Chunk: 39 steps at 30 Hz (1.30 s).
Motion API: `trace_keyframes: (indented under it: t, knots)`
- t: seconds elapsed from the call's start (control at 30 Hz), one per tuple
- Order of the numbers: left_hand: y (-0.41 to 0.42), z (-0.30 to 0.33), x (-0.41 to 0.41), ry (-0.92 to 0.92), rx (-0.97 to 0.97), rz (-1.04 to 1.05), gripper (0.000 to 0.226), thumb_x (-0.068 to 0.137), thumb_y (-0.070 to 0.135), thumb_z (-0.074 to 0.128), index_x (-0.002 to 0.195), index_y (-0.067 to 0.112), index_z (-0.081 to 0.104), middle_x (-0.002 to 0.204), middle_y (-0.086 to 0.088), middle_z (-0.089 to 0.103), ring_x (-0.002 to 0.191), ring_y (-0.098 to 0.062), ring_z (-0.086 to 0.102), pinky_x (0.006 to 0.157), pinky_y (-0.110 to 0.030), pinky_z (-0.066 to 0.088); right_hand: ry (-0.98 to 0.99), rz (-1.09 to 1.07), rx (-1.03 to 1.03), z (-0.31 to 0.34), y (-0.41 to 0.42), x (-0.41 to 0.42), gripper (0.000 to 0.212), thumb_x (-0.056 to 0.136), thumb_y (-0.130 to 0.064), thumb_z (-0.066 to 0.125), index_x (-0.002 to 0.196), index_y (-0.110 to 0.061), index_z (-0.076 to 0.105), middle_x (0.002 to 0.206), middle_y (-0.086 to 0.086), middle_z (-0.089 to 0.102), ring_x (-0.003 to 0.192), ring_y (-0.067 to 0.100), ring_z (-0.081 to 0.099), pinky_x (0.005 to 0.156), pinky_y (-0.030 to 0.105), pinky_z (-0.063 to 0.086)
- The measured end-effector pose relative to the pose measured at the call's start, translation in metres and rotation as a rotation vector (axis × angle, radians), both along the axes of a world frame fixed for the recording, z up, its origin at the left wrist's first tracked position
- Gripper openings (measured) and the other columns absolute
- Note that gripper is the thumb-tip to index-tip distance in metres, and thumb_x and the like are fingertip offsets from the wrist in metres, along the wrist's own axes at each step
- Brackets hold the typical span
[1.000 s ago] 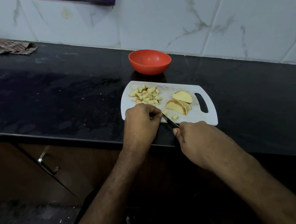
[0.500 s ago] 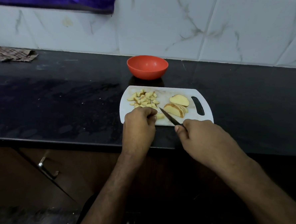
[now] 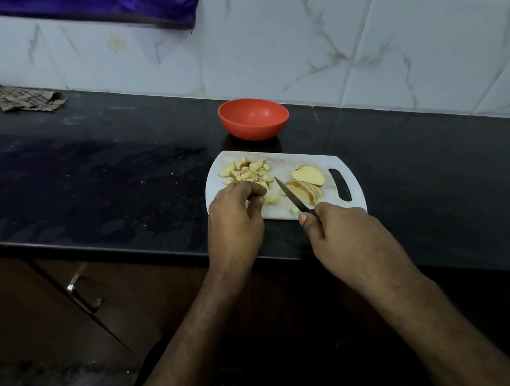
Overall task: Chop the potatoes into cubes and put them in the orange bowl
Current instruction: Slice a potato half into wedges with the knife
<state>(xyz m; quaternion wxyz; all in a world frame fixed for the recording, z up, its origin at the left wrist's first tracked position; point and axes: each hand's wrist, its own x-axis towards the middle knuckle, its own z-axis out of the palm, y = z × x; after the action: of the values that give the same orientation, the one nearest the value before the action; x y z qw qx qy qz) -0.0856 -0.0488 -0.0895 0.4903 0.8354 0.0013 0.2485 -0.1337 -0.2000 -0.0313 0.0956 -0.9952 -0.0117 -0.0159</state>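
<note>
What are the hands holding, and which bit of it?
The right hand grips a knife by its handle, blade pointing over the cutting board. The left hand is curled beside the potato cubes; whether it pinches a piece cannot be told.

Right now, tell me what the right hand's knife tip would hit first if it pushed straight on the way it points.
The right hand holds the knife pointing up-left. Carried on, the tip would probably meet the pile of potato cubes first, though the blade's height above the cutting board is unclear.
</note>
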Motion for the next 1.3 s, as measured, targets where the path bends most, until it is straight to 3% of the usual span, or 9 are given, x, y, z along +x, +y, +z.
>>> trace_keyframes:
  t: [0.13, 0.23, 0.43, 0.53, 0.77, 0.87, 1.07, 1.17, 1.3]
  knots:
    - [-0.001, 0.002, 0.0, 0.027, 0.037, -0.025, 0.017, 0.096, 0.015, 0.065, 0.109, 0.022, 0.074, 0.11, 0.013, 0.069, 0.11, -0.006, 0.06, 0.095, -0.033, 0.052, -0.222, 0.08, 0.168, -0.001, 0.001, 0.016, 0.022, 0.098, -0.042, 0.058, 0.091, -0.026, 0.045, 0.077, -0.012, 0.053, 0.071, 0.009, 0.054, 0.062, 0.033, 0.045]
    - [0.0, 0.001, 0.002, 0.032, 0.114, -0.047, 0.022, 0.098, 0.015, 0.062, 0.116, 0.021, 0.073, 0.117, 0.009, 0.067, 0.115, -0.009, 0.057, 0.096, -0.033, 0.051, -0.191, 0.118, 0.228, -0.007, 0.002, 0.034, 0.028, 0.089, -0.036, 0.073, 0.096, -0.028, 0.047, 0.087, -0.015, 0.056, 0.083, 0.011, 0.058, 0.071, 0.038, 0.052]
    - [-0.001, -0.002, 0.004, 0.036, 0.238, -0.042, 0.026, 0.1, 0.015, 0.057, 0.12, 0.022, 0.072, 0.117, 0.006, 0.062, 0.113, -0.01, 0.051, 0.091, -0.028, 0.046, -0.217, 0.042, 0.335, -0.026, 0.0, 0.049, 0.022, 0.087, -0.031, 0.076, 0.089, -0.028, 0.054, 0.078, -0.016, 0.063, 0.077, 0.007, 0.062, 0.073, 0.042, 0.057]
    - [0.0, -0.003, 0.004, 0.021, 0.217, -0.025, 0.024, 0.099, 0.014, 0.057, 0.116, 0.021, 0.073, 0.115, 0.005, 0.063, 0.112, -0.011, 0.052, 0.088, -0.026, 0.044, -0.283, 0.059, 0.444, -0.028, 0.007, 0.055, 0.025, 0.084, -0.029, 0.078, 0.088, -0.03, 0.054, 0.08, -0.017, 0.065, 0.077, 0.003, 0.063, 0.072, 0.039, 0.056]
    - [0.001, -0.002, 0.006, 0.035, 0.214, -0.04, 0.026, 0.099, 0.011, 0.055, 0.11, 0.025, 0.074, 0.108, 0.006, 0.061, 0.104, -0.011, 0.054, 0.082, -0.029, 0.048, -0.229, 0.124, 0.415, -0.036, 0.015, 0.068, 0.026, 0.086, -0.033, 0.077, 0.099, -0.034, 0.054, 0.082, -0.015, 0.064, 0.075, 0.006, 0.061, 0.064, 0.034, 0.052]
    - [0.002, -0.003, 0.006, 0.016, 0.166, -0.036, 0.024, 0.098, 0.01, 0.056, 0.109, 0.022, 0.074, 0.109, 0.005, 0.062, 0.106, -0.011, 0.055, 0.086, -0.029, 0.049, -0.222, 0.112, 0.494, -0.036, 0.013, 0.07, 0.026, 0.084, -0.033, 0.079, 0.094, -0.033, 0.055, 0.088, -0.019, 0.069, 0.081, 0.002, 0.065, 0.072, 0.036, 0.055]
    - [0.006, -0.003, 0.005, -0.011, -0.067, 0.043, 0.021, 0.097, 0.009, 0.06, 0.105, 0.021, 0.075, 0.106, 0.011, 0.065, 0.1, 0.0, 0.06, 0.082, -0.004, 0.043, -0.258, 0.079, 0.529, -0.038, 0.018, 0.075, 0.025, 0.084, -0.027, 0.079, 0.094, -0.032, 0.057, 0.089, -0.024, 0.069, 0.084, -0.002, 0.064, 0.077, 0.036, 0.056]
    - [0.012, 0.005, 0.012, 0.006, -0.159, 0.032, 0.015, 0.095, 0.011, 0.066, 0.102, 0.021, 0.075, 0.101, 0.013, 0.071, 0.096, 0.002, 0.064, 0.087, -0.017, 0.053, -0.3, 0.064, 0.537, -0.031, 0.025, 0.086, 0.027, 0.082, -0.025, 0.08, 0.096, -0.031, 0.058, 0.09, -0.024, 0.07, 0.081, 0.001, 0.064, 0.074, 0.035, 0.054]
    - [0.027, 0.021, 0.036, -0.028, -0.046, 0.114, 0.017, 0.092, 0.014, 0.068, 0.101, 0.028, 0.072, 0.092, 0.015, 0.071, 0.089, -0.004, 0.067, 0.08, -0.037, 0.058, -0.311, 0.048, 0.509, -0.019, 0.035, 0.103, 0.027, 0.083, -0.021, 0.079, 0.097, -0.031, 0.059, 0.091, -0.022, 0.07, 0.081, 0.002, 0.064, 0.072, 0.035, 0.054]
